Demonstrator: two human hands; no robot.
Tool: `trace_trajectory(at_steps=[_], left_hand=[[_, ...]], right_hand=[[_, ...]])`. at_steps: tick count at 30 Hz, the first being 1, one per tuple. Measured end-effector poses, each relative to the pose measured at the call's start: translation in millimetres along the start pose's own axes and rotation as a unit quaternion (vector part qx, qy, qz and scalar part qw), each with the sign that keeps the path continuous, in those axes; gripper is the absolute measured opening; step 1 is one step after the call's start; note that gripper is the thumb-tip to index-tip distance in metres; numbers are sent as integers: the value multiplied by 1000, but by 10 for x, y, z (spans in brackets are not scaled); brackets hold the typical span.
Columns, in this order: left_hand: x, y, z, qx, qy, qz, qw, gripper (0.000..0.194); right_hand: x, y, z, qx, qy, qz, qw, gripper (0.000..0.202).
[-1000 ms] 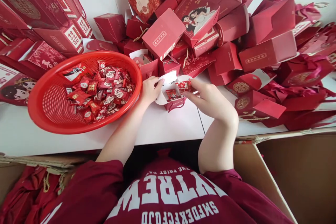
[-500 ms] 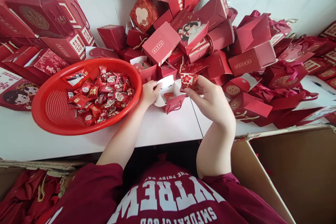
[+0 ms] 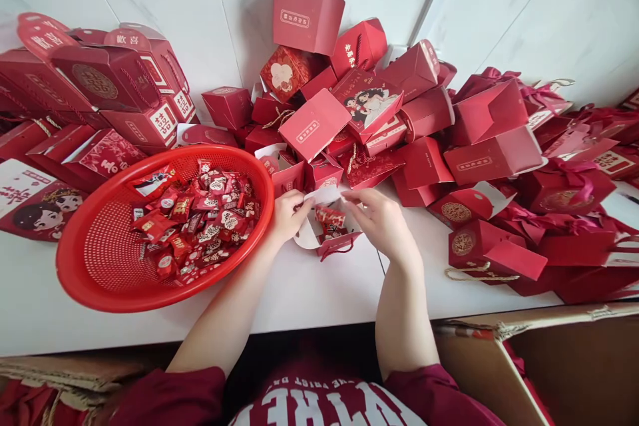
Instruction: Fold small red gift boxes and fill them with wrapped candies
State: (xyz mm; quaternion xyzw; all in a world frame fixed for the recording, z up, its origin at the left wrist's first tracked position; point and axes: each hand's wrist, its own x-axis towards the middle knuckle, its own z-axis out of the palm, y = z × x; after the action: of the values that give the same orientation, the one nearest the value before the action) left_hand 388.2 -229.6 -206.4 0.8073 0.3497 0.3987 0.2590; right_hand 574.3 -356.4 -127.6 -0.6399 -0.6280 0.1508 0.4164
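Observation:
A small red candy box with white inner flaps stands unfolded at the top on the table in front of me. Wrapped candies lie inside it, and a red cord handle hangs over its near side. My left hand pinches a white flap at the box's left back edge. On the opposite side, my right hand has its thumb and fingers closed on the right flap; the fingertips are partly hard to make out. Close by my left forearm sits a red plastic basket holding many wrapped candies.
A heap of red gift boxes lies behind the box against the tiled wall. More boxes are stacked at the left and right. Cardboard cartons stand below the table's front edge.
The red candy packet held in my right hand is now inside the box. That hand has moved left and down to the right flap. The camera view has tilted upward.

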Motion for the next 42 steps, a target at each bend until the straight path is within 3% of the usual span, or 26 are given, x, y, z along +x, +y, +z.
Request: trace_trajectory(at_steps=[6, 10, 14, 18, 23, 30, 33, 39, 42], left_hand=[[-25, 155, -75, 26, -17, -4, 1000, 28], [-57, 288, -117, 42, -8, -2, 999, 24], [-79, 357, -123, 24, 27, 31, 999, 26], [-68, 325, -104, -4, -30, 145, 989, 14], [-42, 172, -28, -45, -87, 188, 977, 33], [-46, 93, -7, -65, -117, 182, 974, 42], [-53, 77, -16, -60, -96, 175, 978, 39], [-59, 48, -2, -64, -29, 203, 977, 55], [-59, 80, 7, -38, -24, 219, 975, 55]], right_hand=[[-141, 197, 113, 29, 173, 50, 983, 23], [-313, 301, 377, 117, 251, 106, 955, 38], [-409, 335, 667, 209, 223, 115, 945, 48], [-428, 325, 796, 220, 160, 45, 961, 52], [-452, 380, 798, 133, 107, -58, 984, 59], [-475, 489, 706, 80, 51, -77, 993, 77], [-461, 516, 673, 72, 31, -104, 991, 82], [-432, 497, 732, 102, 45, -53, 992, 38], [-438, 447, 805, 118, 87, -25, 989, 35]])
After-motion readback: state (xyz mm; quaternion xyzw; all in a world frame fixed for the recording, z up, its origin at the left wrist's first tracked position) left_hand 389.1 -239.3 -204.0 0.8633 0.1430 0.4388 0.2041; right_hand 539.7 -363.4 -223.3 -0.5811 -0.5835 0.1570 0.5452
